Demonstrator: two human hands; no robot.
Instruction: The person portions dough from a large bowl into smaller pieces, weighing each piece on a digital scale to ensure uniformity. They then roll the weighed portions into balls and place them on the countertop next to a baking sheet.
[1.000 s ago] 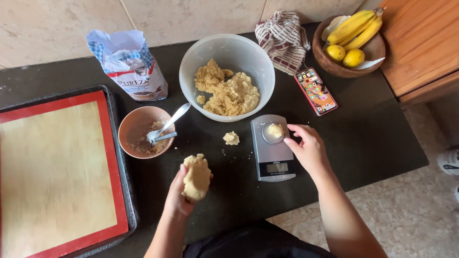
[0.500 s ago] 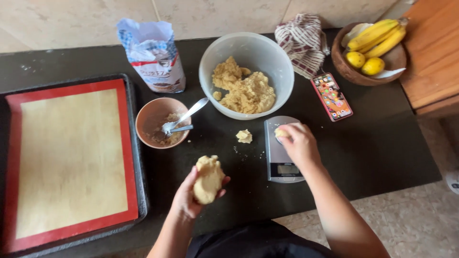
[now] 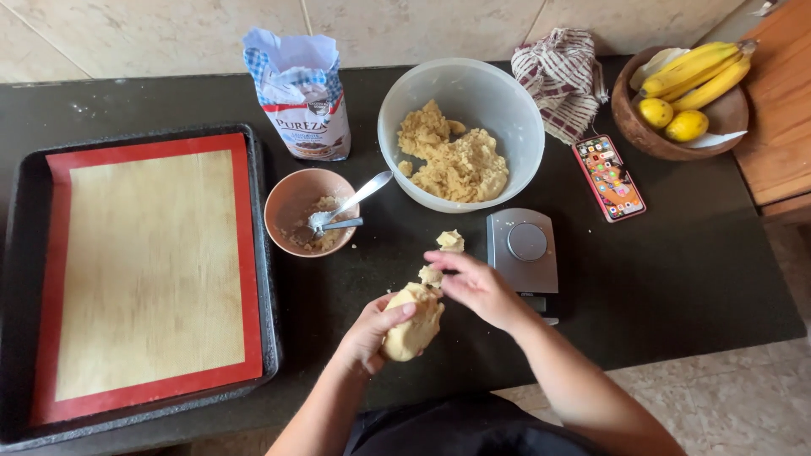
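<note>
- My left hand (image 3: 372, 333) is cupped around the dough lump (image 3: 414, 321), fingers closed on it from below, just above the dark surface (image 3: 676, 279) in front of me
- My right hand (image 3: 477, 287) pinches a small dough piece (image 3: 431, 274) against the top of the lump; I think thumb and fingers are shut on it, though my own knuckles hide the grip
- The small piece could crumble and fall if I press too lightly; the dough looks dry and loose, like the mass in the white bowl (image 3: 507, 110)
- The lump could slip from my left palm if I push down hard, as only fingers support it
- A stray bit (image 3: 450, 241) lies near the scale (image 3: 524, 249) and could be knocked off by my wrist
- Half a second ago my right hand was on the scale plate; now it has come over to the lump, and the plate is bare
</note>
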